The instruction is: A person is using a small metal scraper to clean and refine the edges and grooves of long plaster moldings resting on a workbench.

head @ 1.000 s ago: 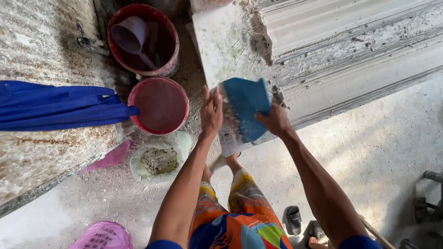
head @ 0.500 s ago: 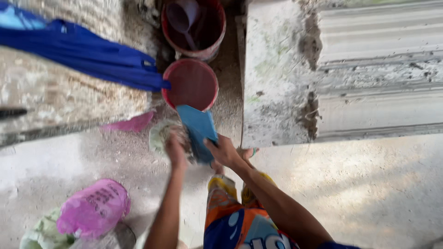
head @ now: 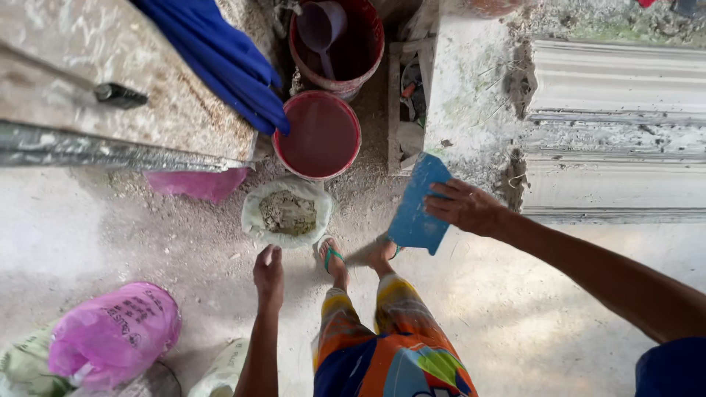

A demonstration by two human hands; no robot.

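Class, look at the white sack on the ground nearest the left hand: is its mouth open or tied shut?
Open. The white sack has its rim rolled back, showing grey-brown powder inside. The left hand hangs just below it, not touching.

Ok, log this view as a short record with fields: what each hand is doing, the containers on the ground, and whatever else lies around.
Right hand: right hand grips a flat blue plastic board
Left hand: left hand empty, hanging above the floor near an open white sack of grey powder
Containers: red bucket of reddish water; red bucket holding a purple scoop
Left slab: blue cloth
Floor: pink plastic bag
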